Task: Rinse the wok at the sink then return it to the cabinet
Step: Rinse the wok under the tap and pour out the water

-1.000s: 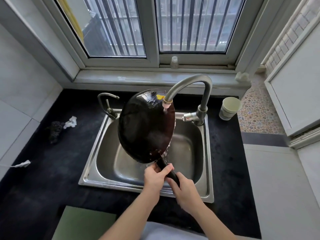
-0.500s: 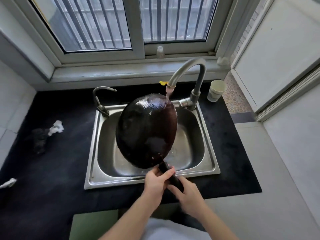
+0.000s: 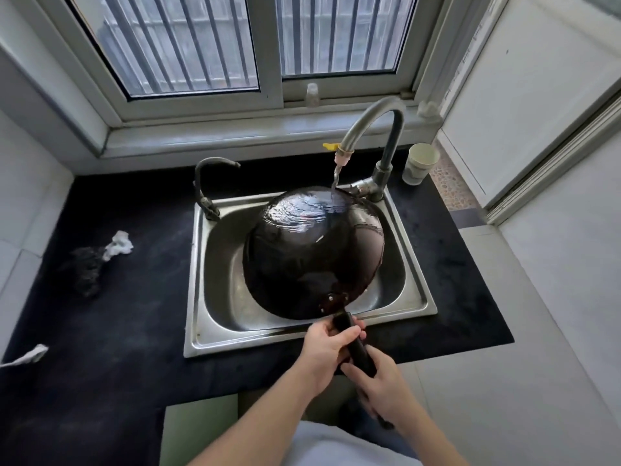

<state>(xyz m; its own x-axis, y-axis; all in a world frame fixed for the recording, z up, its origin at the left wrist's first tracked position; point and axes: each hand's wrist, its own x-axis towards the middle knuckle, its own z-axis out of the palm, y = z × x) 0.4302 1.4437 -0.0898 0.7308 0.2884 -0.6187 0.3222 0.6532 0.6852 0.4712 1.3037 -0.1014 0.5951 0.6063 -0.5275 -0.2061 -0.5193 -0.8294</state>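
Note:
The black wok [image 3: 312, 253] hangs bottom-up over the steel sink [image 3: 201, 331], its rounded underside wet and shiny. Water runs from the tall curved faucet [image 3: 373, 129] onto the wok's far edge. Its black handle [image 3: 356, 344] points toward me. My left hand [image 3: 327, 348] is wrapped around the handle close to the wok. My right hand [image 3: 386, 388] grips the handle's near end. The wok's inside is hidden.
A second small tap [image 3: 208, 183] stands at the sink's back left. A paper cup [image 3: 420, 163] sits right of the faucet. A dark scrubber [image 3: 85, 270] and crumpled white tissue [image 3: 117, 245] lie on the black counter [image 3: 100, 331] at left. Windows [image 3: 235, 42] rise behind.
The wok has tipped from nearly upright to lying lower over the sink, bottom up, and shifted right. Both hands have stayed on the handle. My view has drawn back.

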